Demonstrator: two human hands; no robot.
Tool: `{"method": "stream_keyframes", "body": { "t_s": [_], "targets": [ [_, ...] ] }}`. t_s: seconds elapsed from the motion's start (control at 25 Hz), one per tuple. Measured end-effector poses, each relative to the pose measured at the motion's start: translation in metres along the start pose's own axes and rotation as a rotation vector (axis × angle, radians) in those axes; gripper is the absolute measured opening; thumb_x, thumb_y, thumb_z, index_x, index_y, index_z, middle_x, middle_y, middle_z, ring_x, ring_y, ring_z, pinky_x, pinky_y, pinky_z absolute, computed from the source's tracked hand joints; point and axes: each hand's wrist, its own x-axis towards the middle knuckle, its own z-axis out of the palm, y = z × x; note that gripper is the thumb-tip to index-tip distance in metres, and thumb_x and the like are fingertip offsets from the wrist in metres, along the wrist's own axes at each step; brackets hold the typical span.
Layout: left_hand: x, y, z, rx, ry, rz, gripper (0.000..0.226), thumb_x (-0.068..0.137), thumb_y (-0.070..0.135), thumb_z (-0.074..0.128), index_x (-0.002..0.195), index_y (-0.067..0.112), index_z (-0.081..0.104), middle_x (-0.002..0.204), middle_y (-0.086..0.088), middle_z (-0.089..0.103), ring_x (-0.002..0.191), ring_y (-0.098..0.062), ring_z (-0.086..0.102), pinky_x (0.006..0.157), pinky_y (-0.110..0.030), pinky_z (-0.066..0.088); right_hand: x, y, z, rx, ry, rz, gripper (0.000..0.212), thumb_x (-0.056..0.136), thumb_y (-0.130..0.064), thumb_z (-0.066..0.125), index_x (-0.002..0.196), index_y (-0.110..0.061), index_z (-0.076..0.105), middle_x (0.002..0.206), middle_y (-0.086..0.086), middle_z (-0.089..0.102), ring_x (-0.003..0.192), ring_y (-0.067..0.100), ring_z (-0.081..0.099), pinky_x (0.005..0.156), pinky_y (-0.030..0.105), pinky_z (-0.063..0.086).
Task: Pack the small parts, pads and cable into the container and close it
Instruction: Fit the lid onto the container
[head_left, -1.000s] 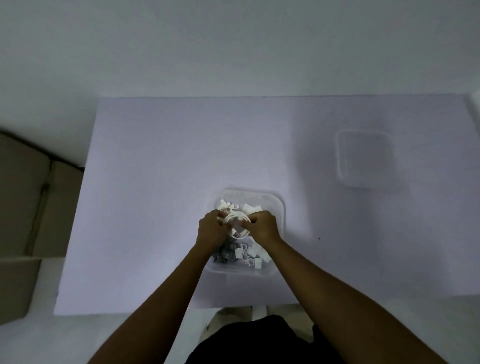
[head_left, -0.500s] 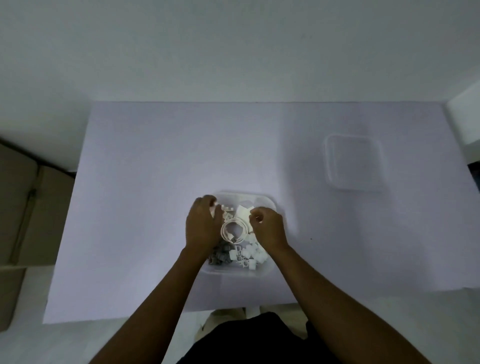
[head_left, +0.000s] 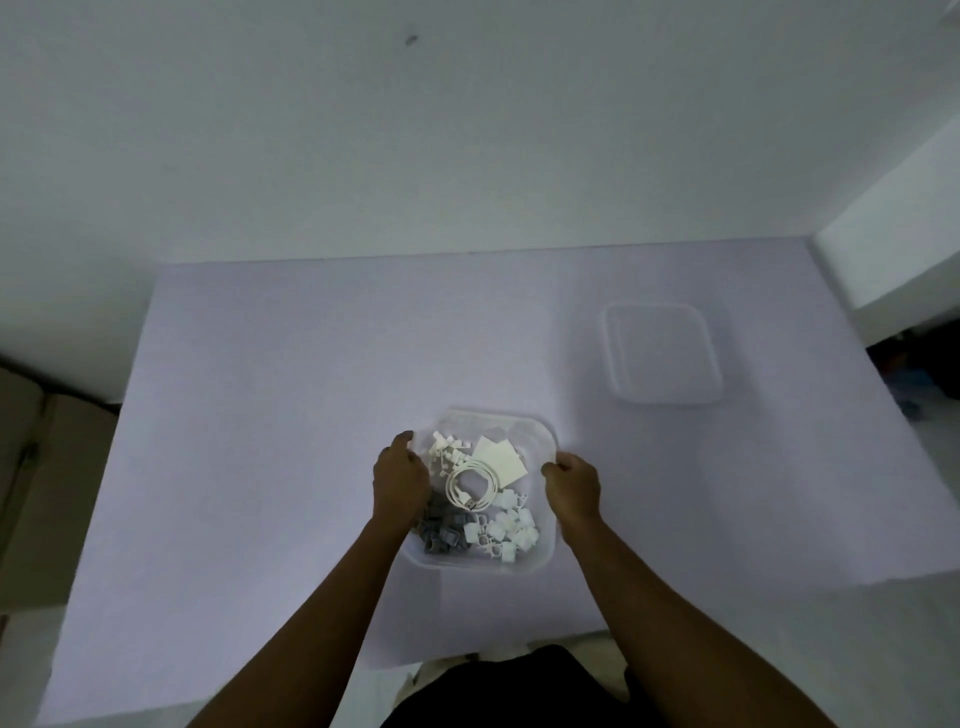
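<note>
1. The container (head_left: 541, 441) sits open on the bench (head_left: 270, 415), about midway across and near the front edge.
2. A coiled cable (head_left: 470, 486) lies in its middle. The pads (head_left: 500, 457) are just beyond the cable. White parts (head_left: 508, 530) fill the near right corner and grey parts (head_left: 441, 531) the near left.
3. The left hand (head_left: 400, 480) grips the container's left rim, fingers curled over it. The right hand (head_left: 574, 486) grips the right rim. The hands are apart, with the container between them.
4. The lid (head_left: 662, 356) lies flat at the far right, well apart from the container and near the bench's right edge.
5. Broad bench surface runs from the container left to the left edge, and back to the far edge.
6. A strip of bench lies between the container and the lid.
7. The far edge meets a pale wall (head_left: 467, 156).
</note>
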Motion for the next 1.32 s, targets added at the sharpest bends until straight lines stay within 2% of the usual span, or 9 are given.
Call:
{"method": "stream_keyframes", "body": {
  "t_s": [0.12,0.36,0.44,0.56,0.64,0.76,0.96,1.12,1.32],
  "targets": [
    [0.009,0.039,0.026,0.021,-0.076,0.022,0.041,0.099,0.009,0.041,0.139,0.005,0.047,0.131,-0.023,0.058,0.12,-0.037,0.055,0.101,-0.04,0.042,0.032,-0.009,-0.037,-0.021,0.05,-0.037,0.022,0.078,-0.007,0.055,0.062,-0.017,0.044,0.062,0.002,0.041,0.064,0.019,0.04,0.063,0.031,0.032],
    [0.014,0.109,0.09,-0.015,-0.147,-0.125,0.045,0.097,0.017,0.049,0.138,0.001,0.041,0.135,-0.026,0.05,0.122,-0.039,0.05,0.098,-0.041,0.042,0.112,-0.019,-0.105,-0.099,0.01,-0.034,0.018,0.079,-0.008,0.057,0.061,-0.006,0.053,0.062,0.009,0.046,0.06,0.021,0.044,0.058,0.03,0.033],
    [0.009,0.134,0.105,0.094,-0.071,-0.175,0.054,0.093,0.028,0.056,0.137,0.002,0.037,0.134,-0.024,0.046,0.123,-0.04,0.047,0.098,-0.048,0.041,0.133,-0.019,-0.123,-0.084,-0.068,-0.014,0.023,0.08,-0.013,0.058,0.069,0.007,0.06,0.063,0.01,0.053,0.061,0.021,0.051,0.058,0.031,0.04],
    [0.009,0.178,0.125,0.263,0.099,0.007,0.061,0.091,0.037,0.059,0.14,0.008,0.038,0.138,-0.018,0.044,0.126,-0.036,0.044,0.1,-0.053,0.038,0.16,-0.022,-0.147,-0.067,-0.109,-0.046,0.024,0.084,-0.016,0.057,0.068,0.001,0.062,0.064,0.008,0.058,0.064,0.023,0.056,0.061,0.032,0.045],
    [0.02,0.213,0.146,0.172,0.088,0.168,0.052,0.093,0.034,0.058,0.137,0.01,0.044,0.134,-0.015,0.05,0.123,-0.032,0.049,0.1,-0.048,0.039,0.181,-0.029,-0.166,-0.067,-0.083,-0.089,0.02,0.089,-0.015,0.057,0.078,-0.004,0.069,0.074,0.006,0.064,0.073,0.023,0.06,0.066,0.027,0.043],
    [0.049,0.263,0.189,0.054,-0.081,0.239,0.048,0.093,0.03,0.06,0.135,0.009,0.047,0.128,-0.016,0.058,0.117,-0.028,0.057,0.096,-0.036,0.043,0.221,-0.031,-0.194,-0.077,-0.042,-0.108,0.025,0.091,-0.016,0.06,0.113,-0.006,0.069,0.108,0.009,0.068,0.098,0.024,0.063,0.081,0.027,0.046],
    [0.089,0.316,0.258,-0.09,-0.278,-0.091,0.065,0.092,0.032,0.061,0.145,0.008,0.033,0.141,-0.016,0.049,0.127,-0.034,0.05,0.101,-0.039,0.043,0.285,-0.02,-0.235,-0.09,0.063,-0.087,0.051,0.092,-0.016,0.062,0.141,-0.007,0.048,0.144,0.018,0.049,0.129,0.034,0.05,0.107,0.04,0.042],
    [0.097,0.319,0.298,-0.122,-0.25,-0.251,0.069,0.085,0.031,0.065,0.141,0.008,0.033,0.136,-0.015,0.051,0.125,-0.038,0.049,0.103,-0.048,0.045,0.322,-0.02,-0.248,-0.094,0.049,-0.022,0.065,0.094,-0.019,0.061,0.151,-0.004,0.033,0.154,0.018,0.039,0.142,0.034,0.037,0.113,0.039,0.033],
    [0.093,0.326,0.301,-0.251,-0.12,-0.237,0.068,0.086,0.023,0.066,0.145,0.013,0.033,0.14,-0.013,0.049,0.123,-0.031,0.052,0.1,-0.038,0.047,0.328,-0.024,-0.263,-0.001,0.035,-0.025,0.057,0.094,-0.018,0.06,0.146,-0.006,0.043,0.149,0.014,0.048,0.135,0.03,0.047,0.11,0.036,0.037]
  ]
}}
